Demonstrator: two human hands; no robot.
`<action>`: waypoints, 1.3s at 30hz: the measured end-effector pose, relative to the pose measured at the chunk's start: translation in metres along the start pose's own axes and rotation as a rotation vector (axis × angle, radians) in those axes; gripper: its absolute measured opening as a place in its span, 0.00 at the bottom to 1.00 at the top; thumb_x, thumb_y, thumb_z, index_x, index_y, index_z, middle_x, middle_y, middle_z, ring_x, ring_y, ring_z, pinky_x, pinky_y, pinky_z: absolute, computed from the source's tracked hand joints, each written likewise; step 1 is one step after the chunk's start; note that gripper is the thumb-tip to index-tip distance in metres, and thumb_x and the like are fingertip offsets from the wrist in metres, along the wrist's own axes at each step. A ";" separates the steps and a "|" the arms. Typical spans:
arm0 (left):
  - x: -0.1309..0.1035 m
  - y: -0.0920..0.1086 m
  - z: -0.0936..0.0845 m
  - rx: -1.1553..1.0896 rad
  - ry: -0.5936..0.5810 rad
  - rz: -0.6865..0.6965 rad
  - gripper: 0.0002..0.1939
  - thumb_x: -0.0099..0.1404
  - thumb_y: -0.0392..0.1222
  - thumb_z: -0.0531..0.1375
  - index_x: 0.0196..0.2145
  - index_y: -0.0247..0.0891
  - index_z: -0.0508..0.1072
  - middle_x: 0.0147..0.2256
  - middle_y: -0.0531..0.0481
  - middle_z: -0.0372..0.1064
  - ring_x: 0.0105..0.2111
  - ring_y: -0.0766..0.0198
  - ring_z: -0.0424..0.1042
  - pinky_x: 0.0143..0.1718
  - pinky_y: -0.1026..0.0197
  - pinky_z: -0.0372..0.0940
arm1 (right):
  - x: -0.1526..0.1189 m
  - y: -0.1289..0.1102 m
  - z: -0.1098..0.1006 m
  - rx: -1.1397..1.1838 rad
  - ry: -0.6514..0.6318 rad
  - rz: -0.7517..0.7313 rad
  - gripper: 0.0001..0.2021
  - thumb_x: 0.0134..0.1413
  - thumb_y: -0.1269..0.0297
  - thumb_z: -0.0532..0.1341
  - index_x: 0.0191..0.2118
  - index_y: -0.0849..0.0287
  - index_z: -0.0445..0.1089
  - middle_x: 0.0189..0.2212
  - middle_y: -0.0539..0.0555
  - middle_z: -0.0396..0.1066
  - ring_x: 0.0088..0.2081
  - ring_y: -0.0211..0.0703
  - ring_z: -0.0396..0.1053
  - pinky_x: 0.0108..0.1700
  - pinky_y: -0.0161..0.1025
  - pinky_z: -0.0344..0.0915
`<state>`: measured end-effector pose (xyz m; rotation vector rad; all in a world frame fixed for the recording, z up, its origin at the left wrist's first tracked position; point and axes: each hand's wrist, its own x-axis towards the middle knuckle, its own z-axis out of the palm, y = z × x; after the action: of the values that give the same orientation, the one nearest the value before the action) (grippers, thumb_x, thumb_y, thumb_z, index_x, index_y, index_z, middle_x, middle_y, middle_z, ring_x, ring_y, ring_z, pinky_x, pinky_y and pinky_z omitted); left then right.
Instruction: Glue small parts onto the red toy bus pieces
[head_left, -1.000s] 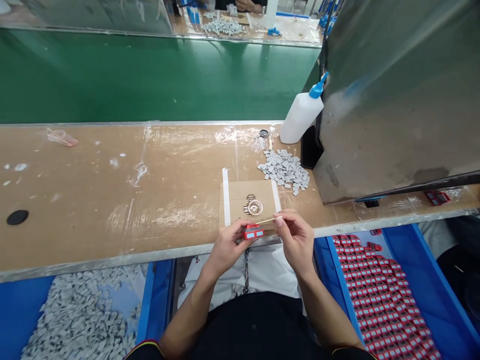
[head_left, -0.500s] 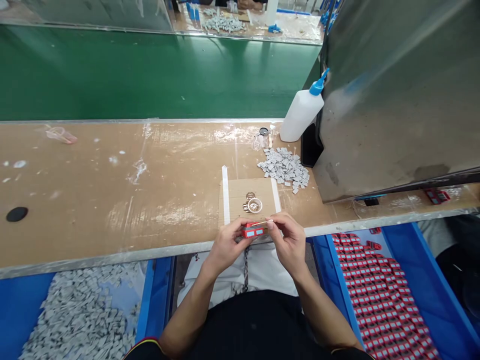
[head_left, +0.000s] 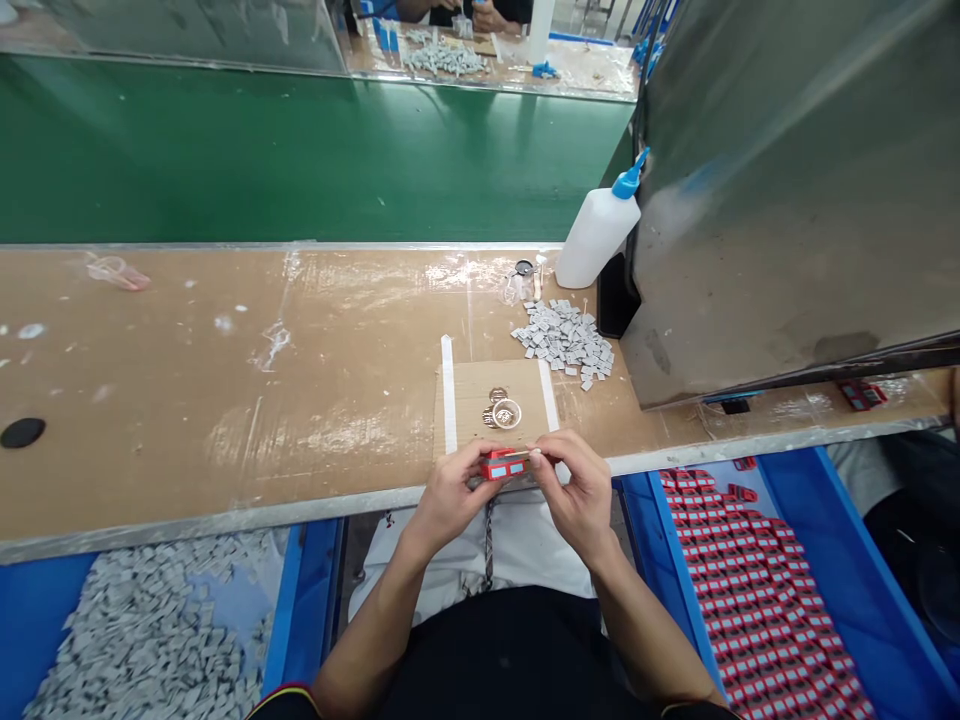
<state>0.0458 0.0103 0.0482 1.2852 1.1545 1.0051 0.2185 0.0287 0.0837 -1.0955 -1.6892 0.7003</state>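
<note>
Between the thumb and fingers of my left hand (head_left: 454,490) is a small red toy vehicle part (head_left: 504,470) with pale blue windows facing me. My right hand (head_left: 576,487) pinches a thin wooden stick (head_left: 516,457), which lies along the top of the red part. Both hands are over the table's front edge. Just beyond them, a small clear cup (head_left: 507,413) rests on a cardboard sheet (head_left: 466,400) held by white tape. Beside the cup are small dark round marks or pieces, too small to make out.
Flat grey pieces (head_left: 564,338) are heaped at the back right, near a white squeeze bottle (head_left: 597,235) and a dark phone-like slab (head_left: 616,297). Blue bins below hold grey pieces (head_left: 165,620) at left and red parts (head_left: 765,590) at right. A metal panel (head_left: 787,200) bounds the right side.
The stick has come down closer to the top of the red part, and my right fingertips sit nearer its end. My view has shifted slightly. A co-worker's hands across show more.
</note>
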 end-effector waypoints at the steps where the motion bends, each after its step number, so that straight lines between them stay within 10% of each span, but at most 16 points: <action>1: 0.000 0.000 0.000 0.000 -0.002 0.006 0.09 0.66 0.40 0.64 0.44 0.37 0.77 0.41 0.45 0.79 0.41 0.58 0.81 0.44 0.57 0.77 | 0.000 0.000 0.001 -0.001 -0.009 -0.005 0.07 0.66 0.69 0.60 0.35 0.56 0.74 0.29 0.53 0.75 0.28 0.40 0.70 0.30 0.36 0.66; 39: -0.001 0.002 -0.002 -0.029 -0.005 -0.021 0.11 0.66 0.42 0.65 0.44 0.37 0.77 0.41 0.44 0.80 0.40 0.57 0.81 0.44 0.57 0.77 | 0.002 0.002 -0.005 -0.017 0.050 0.007 0.07 0.66 0.67 0.60 0.37 0.56 0.75 0.29 0.53 0.74 0.29 0.41 0.70 0.31 0.38 0.67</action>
<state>0.0438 0.0097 0.0502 1.2498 1.1438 0.9997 0.2240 0.0310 0.0843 -1.1219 -1.6525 0.6594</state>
